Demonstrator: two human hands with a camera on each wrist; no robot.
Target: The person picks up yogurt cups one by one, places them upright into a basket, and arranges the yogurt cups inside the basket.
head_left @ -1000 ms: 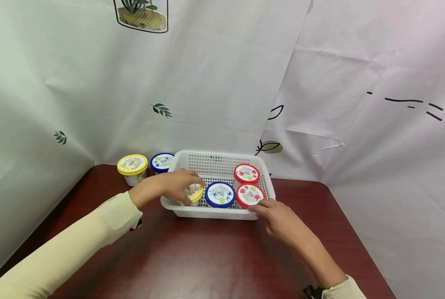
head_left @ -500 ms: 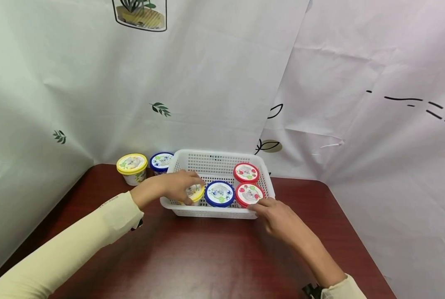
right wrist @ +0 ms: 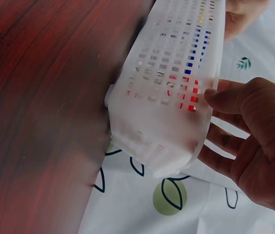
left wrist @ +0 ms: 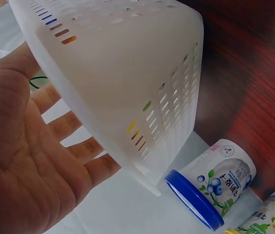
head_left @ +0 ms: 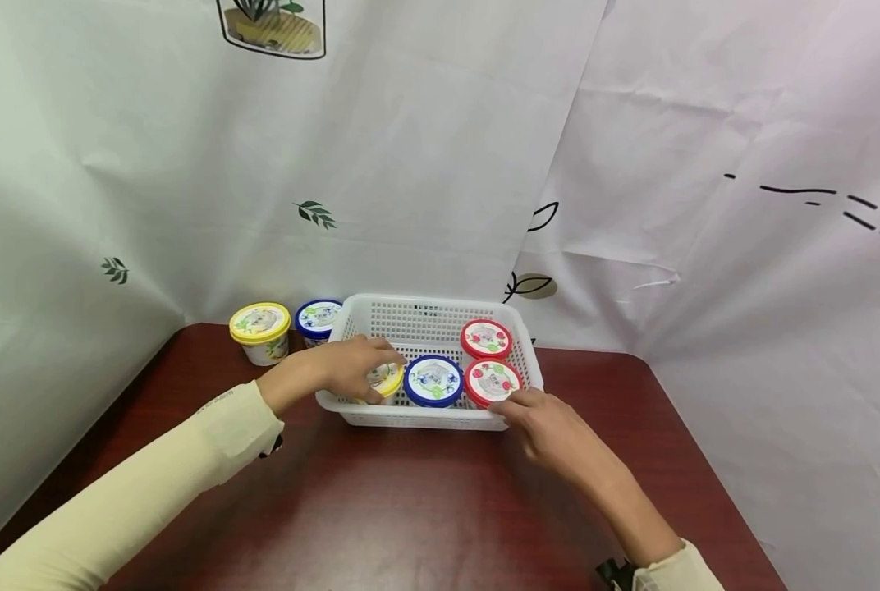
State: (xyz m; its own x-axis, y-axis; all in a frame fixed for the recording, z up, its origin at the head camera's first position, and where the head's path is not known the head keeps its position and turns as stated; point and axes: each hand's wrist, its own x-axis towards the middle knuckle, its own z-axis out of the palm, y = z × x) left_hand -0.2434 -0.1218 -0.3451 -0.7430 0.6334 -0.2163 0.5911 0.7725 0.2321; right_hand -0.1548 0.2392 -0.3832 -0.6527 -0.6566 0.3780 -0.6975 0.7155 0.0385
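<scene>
Blu-lid tub (left wrist: 220,175) by bskt (left wrist: 98,68): Chinese txt.

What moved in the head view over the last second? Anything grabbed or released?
Nothing visibly changed beyond a slight shift of the whole view; no grab or release shows. Left hand stays around the yellow-lidded tub, right hand at the near right rim of the basket. The other tubs, three inside and two outside, stayed put.

Left fingers (head_left: 384,355) around yellow-lidded tub (head_left: 386,378) inside white basket (head_left: 425,416), right fingers (head_left: 512,410) on its near side
</scene>
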